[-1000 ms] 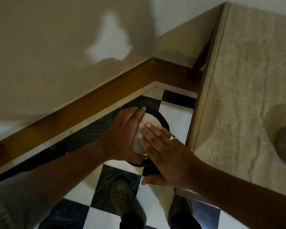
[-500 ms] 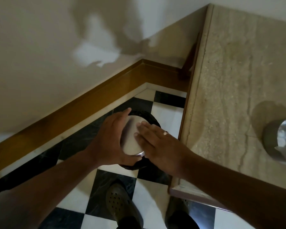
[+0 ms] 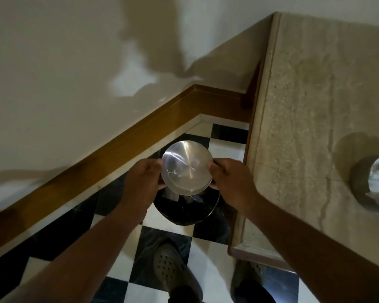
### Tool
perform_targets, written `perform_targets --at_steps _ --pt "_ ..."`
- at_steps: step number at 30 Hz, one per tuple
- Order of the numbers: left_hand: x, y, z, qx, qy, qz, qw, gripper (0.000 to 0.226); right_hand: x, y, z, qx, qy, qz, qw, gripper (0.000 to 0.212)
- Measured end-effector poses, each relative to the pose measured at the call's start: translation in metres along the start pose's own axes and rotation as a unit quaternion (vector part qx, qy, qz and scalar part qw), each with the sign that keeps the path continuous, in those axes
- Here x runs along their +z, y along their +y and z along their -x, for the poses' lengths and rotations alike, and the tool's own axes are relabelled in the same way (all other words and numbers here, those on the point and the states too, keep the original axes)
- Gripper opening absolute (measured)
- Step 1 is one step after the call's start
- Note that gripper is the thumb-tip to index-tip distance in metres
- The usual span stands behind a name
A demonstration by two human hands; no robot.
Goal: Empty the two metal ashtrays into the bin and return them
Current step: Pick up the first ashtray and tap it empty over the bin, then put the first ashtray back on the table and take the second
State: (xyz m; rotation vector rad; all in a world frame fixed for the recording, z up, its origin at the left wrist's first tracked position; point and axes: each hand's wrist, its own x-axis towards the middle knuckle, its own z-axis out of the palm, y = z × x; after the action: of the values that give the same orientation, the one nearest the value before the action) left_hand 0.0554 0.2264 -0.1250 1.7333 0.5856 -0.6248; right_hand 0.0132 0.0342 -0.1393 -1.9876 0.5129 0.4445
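Note:
A round metal ashtray (image 3: 187,167) is held upside down, its shiny underside facing me, above the black-lined bin (image 3: 185,212) on the checkered floor. My left hand (image 3: 143,179) grips its left edge and my right hand (image 3: 229,179) grips its right edge. The bin's far part is hidden behind the ashtray. A second metal ashtray (image 3: 375,182) rests on the stone counter (image 3: 315,138) at the far right, partly cut off by the frame edge.
The bin stands in a corner between a cream wall with a wooden skirting board (image 3: 123,138) and the counter's side. My two feet in dark perforated clogs (image 3: 175,270) stand just in front of the bin.
My right hand left the ashtray's underside, where its fingers had lain flat, and took the right edge. The ashtray rose and now sits level between both hands.

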Motion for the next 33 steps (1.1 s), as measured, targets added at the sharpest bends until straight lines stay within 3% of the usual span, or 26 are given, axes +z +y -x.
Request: perform_targets --at_steps 4,9,13,16,21,33 --pt "0.007 0.004 0.016 0.014 0.028 -0.044 0.999 0.019 0.01 0.002 0.003 0.064 0.031 -0.001 0.997 0.03" --pt "0.014 0.023 0.032 0.024 0.043 -0.043 0.998 0.016 -0.008 -0.009 0.015 0.041 0.083 0.003 0.996 0.029" --pt "0.038 0.05 0.051 0.041 0.02 -0.039 0.998 0.014 -0.051 -0.012 0.033 0.029 0.117 -0.007 0.993 0.034" --pt "0.072 0.065 0.066 0.069 -0.013 -0.067 0.995 0.016 -0.08 0.004 0.048 0.061 0.172 -0.065 0.981 0.033" --pt "0.136 0.071 0.079 0.081 -0.056 -0.116 0.988 0.018 -0.121 0.033 0.071 0.114 0.253 -0.058 0.959 0.035" --pt "0.198 0.066 0.077 0.068 -0.076 -0.156 0.982 0.029 -0.148 0.075 0.069 0.13 0.281 -0.061 0.949 0.05"
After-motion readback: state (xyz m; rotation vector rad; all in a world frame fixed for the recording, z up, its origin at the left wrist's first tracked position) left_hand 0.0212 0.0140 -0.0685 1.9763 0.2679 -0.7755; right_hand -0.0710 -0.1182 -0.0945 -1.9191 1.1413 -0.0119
